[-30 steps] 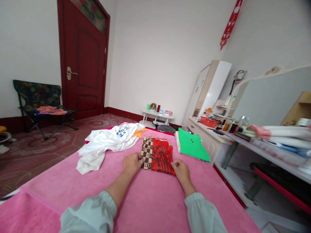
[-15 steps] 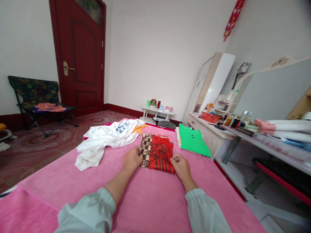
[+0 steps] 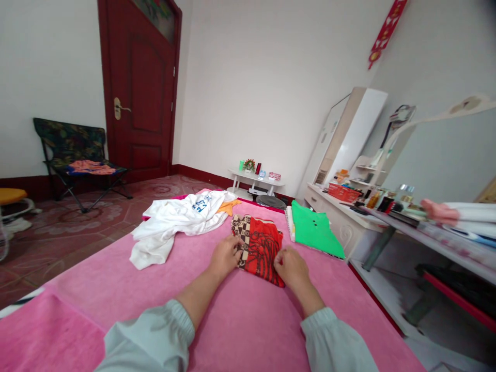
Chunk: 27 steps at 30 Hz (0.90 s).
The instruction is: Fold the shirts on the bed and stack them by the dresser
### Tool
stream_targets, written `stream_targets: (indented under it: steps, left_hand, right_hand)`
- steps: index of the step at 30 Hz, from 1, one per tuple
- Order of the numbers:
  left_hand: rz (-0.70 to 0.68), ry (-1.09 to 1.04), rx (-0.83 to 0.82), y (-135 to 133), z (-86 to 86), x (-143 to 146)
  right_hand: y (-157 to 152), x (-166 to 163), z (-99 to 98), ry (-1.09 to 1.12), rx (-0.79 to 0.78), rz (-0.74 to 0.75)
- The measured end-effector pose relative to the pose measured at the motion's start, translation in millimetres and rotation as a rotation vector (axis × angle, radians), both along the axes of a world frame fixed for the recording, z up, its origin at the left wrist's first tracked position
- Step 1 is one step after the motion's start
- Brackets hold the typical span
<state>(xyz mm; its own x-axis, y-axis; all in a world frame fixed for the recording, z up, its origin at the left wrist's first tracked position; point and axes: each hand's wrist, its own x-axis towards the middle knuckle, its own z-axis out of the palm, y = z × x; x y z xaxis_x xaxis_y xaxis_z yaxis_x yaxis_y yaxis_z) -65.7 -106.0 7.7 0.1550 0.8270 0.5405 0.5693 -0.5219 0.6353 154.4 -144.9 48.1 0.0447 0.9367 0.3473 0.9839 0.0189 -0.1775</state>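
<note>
A folded garment (image 3: 260,249), red with dark line patterns and a brown-and-cream checked band along its left side, lies on the pink bedspread (image 3: 232,325) before me. My left hand (image 3: 226,257) is closed at its left edge, fingers bent over the checked part. At the lower right edge my right hand (image 3: 292,266) pinches the red cloth between thumb and fingers. Beyond my left hand spreads a crumpled white shirt (image 3: 182,222) with blue lettering, beside a bit of orange cloth (image 3: 228,206). To the right rests a folded green garment (image 3: 315,227) on top of other folded pieces.
A dressing table (image 3: 360,219) with a red basket (image 3: 343,192) and bottles stands along the right. At the far wall is a low white table (image 3: 253,176). A folding chair (image 3: 77,150) holding clothing stands left, near the dark red door (image 3: 149,98).
The view has turned a little left, so the room sits further right. The folded garment is turned slightly, its right side nearer me, and my left fingers now reach further over the checked band.
</note>
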Motion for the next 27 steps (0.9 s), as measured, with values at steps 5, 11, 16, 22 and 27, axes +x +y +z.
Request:
stream_targets:
  steps: [5, 11, 16, 22, 27]
  left_hand:
    - [0.114, -0.030, -0.151, -0.5, -0.3, 1.5]
    - [0.286, 0.087, -0.317, -3.9, 3.7, -2.7]
    - [0.287, 0.153, -0.326, -5.3, 4.8, -2.3]
    - [0.227, 0.181, -0.306, -5.3, 3.5, 0.1]
    - [0.211, 0.153, -0.319, -10.0, 10.9, 1.0]
  right_hand:
    - [45.2, -20.5, -0.3, 0.294, 0.089, 0.218]
    - [123.9, -68.7, 10.6, 0.310, -0.025, 0.202]
    - [163.1, -104.1, 12.2, 0.216, -0.057, 0.123]
    - [189.6, -135.9, -0.7, 0.050, -0.174, -0.017]
    - [206.0, -134.7, -4.5, 0.033, -0.209, -0.029]
